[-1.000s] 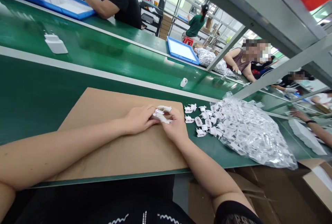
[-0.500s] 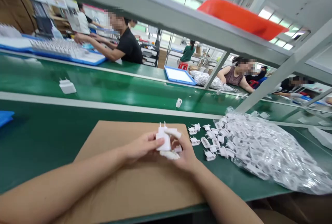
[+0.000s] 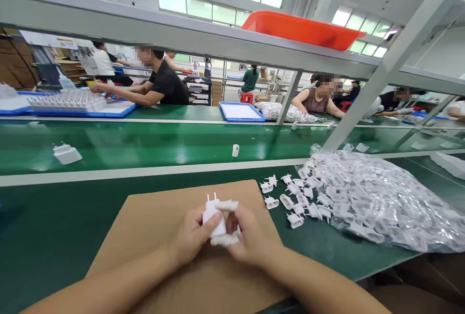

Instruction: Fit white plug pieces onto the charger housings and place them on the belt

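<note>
A white two-pin plug adapter [image 3: 214, 218] is held over a brown cardboard sheet [image 3: 152, 217], its pins pointing up and away. My left hand [image 3: 192, 234] grips the adapter from the left, thumb across its face. White covers wrap fingertips of my right hand [image 3: 249, 236], which holds the same adapter from the right, one covered finger near the pin end and one at the lower end. Whether a small part sits inside the right palm is hidden. Right of the cardboard lie several loose white plug parts [image 3: 295, 220], beside a clear bag [image 3: 388, 197] full of them.
Beyond runs a green conveyor [image 3: 181, 142] with a white adapter [image 3: 67, 154] and a small white piece [image 3: 236, 150]. A red tray [image 3: 301, 30] rests on the overhead shelf [image 3: 145, 33]. Across the line, a person [image 3: 169, 84] works at a blue-edged tray [image 3: 123, 109].
The view has levelled and shifted, so my hands and the adapter appear lower and slightly left. Both hands keep hold of the adapter. The right hand's covered fingers are now closer around it.
</note>
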Demonstrator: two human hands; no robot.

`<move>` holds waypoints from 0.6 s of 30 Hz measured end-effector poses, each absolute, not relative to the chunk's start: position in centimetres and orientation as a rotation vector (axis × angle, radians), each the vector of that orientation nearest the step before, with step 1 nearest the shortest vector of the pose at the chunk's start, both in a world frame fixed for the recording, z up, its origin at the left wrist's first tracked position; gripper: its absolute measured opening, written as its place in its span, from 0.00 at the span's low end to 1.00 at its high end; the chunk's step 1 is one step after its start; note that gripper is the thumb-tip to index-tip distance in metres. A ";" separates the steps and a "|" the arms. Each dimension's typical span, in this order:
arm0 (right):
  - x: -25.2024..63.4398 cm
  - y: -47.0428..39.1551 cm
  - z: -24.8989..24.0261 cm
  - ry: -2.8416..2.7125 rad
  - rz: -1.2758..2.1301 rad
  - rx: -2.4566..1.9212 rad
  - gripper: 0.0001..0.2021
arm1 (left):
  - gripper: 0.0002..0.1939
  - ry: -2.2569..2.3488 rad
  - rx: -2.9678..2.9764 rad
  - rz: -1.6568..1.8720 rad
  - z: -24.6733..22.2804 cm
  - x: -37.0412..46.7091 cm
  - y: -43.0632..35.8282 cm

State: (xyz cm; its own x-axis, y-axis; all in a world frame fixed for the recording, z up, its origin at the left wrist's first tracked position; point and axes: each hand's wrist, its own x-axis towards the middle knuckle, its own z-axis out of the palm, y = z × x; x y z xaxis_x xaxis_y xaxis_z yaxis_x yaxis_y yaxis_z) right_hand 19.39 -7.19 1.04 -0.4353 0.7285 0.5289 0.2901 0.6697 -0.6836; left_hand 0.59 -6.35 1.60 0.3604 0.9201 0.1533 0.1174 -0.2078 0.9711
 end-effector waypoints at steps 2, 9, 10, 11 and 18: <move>20.2 -5.4 1.7 -2.084 0.650 -1.024 0.29 | 0.30 1.097 1.480 1.013 2.0 1.0 -5.7; 25.3 -0.2 4.1 -1.845 -0.173 -2.045 0.37 | 0.37 1.423 1.296 1.035 1.7 0.9 -4.6; 25.7 0.1 4.1 -1.819 -0.185 -2.155 0.40 | 0.37 1.433 1.293 1.031 1.6 0.9 -4.5; 26.0 0.3 4.0 -1.812 -0.172 -2.237 0.43 | 0.38 1.440 1.295 1.028 1.5 0.8 -4.5; 24.9 0.9 2.8 -1.871 0.018 -2.292 0.29 | 0.37 1.503 1.320 0.834 2.8 0.2 -0.7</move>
